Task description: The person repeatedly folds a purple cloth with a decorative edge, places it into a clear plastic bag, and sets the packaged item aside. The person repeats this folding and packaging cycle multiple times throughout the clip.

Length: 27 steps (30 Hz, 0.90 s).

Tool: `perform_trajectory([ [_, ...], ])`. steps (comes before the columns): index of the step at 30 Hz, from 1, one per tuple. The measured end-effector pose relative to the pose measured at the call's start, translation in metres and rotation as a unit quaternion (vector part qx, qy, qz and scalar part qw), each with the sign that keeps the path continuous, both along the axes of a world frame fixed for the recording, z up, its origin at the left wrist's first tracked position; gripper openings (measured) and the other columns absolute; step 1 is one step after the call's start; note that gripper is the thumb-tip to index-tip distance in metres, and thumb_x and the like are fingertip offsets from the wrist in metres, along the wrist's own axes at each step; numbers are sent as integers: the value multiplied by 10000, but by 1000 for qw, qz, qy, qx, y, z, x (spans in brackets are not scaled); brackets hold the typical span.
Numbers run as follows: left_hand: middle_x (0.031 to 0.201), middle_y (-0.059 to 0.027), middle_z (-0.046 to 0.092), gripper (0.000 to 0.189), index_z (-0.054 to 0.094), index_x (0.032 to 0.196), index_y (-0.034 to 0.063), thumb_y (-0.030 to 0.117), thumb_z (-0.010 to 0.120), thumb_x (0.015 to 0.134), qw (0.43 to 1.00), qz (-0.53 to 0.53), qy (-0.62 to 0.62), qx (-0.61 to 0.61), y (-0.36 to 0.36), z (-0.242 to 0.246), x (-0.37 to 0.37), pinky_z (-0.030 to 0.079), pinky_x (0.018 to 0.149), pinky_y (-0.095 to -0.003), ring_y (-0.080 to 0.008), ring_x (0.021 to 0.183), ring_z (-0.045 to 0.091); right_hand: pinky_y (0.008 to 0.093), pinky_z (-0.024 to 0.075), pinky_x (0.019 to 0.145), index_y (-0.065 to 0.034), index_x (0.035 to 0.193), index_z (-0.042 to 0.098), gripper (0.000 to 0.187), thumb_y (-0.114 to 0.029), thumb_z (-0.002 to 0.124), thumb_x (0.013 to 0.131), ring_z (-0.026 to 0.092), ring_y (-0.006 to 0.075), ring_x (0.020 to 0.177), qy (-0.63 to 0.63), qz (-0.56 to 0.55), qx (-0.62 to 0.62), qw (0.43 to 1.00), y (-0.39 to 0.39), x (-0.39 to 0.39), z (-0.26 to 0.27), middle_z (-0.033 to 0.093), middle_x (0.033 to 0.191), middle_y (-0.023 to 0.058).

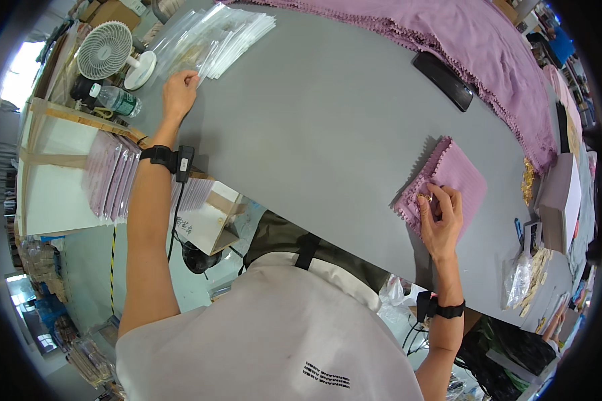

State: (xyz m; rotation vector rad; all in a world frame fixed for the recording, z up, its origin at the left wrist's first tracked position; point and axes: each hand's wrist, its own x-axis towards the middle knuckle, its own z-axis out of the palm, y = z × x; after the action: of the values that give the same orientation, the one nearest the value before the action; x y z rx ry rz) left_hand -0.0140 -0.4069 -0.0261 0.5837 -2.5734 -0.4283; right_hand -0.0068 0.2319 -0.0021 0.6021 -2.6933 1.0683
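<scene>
My left hand (179, 95) is at the near edge of a fanned stack of clear plastic bags (238, 37). Its thumb and fingers close on the corner of one bag. On the right, a folded mauve-pink cloth (461, 173) with small bobbled trim along its edges lies on the grey table (311, 120). Over the cloth's left part, my right hand (442, 220) pinches a small gold-coloured piece (423, 197) between thumb and fingers. The fingers partly hide that piece, so its exact kind cannot be told.
A white fan (105, 50) and a water bottle (116, 100) stand at the left. More pink cloth (481, 60) covers the far edge, beside a black phone (442, 81). Gold-coloured pieces (527, 181) and a white box (559, 203) are at right. Packed bags (113, 175) fill a left-hand box.
</scene>
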Motion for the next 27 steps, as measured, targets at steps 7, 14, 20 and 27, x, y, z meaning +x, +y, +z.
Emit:
perform_trajectory([
  [7, 952, -151, 725, 132, 745, 1048, 38, 112, 729, 940, 988, -74, 131, -34, 55, 15, -2, 562, 741, -382, -298, 803, 711, 306, 507, 661, -54, 1182, 745, 240, -107, 780, 951, 609, 202, 794, 61, -59, -19, 996, -7, -7, 11, 640, 1072, 109],
  [14, 889, -90, 686, 124, 715, 931, 47, 6, 753, 820, 938, -344, 40, 14, 242, 16, 42, 569, 698, -363, -262, 776, 684, 454, 530, 1044, -17, 1262, 701, 344, -150, 744, 948, 664, 347, 1219, 87, 187, 31, 978, -92, 6, 22, 668, 1349, 178],
  [20, 909, -71, 690, 148, 720, 908, 61, -8, 764, 784, 925, -377, 46, 10, 241, 32, 59, 571, 701, -373, -282, 825, 686, 466, 469, 1168, 17, 1335, 665, 446, -295, 672, 1017, 578, 333, 1387, 102, 266, 133, 949, -134, 17, -2, 640, 1444, 175],
  [27, 922, -91, 682, 196, 680, 935, 55, -21, 754, 770, 923, -376, -19, -82, 207, 35, 73, 565, 742, -385, -322, 834, 674, 415, 584, 872, -19, 1020, 712, 226, -236, 681, 964, 721, 306, 1022, 77, 253, 168, 950, -169, 16, 1, 740, 1066, 143],
])
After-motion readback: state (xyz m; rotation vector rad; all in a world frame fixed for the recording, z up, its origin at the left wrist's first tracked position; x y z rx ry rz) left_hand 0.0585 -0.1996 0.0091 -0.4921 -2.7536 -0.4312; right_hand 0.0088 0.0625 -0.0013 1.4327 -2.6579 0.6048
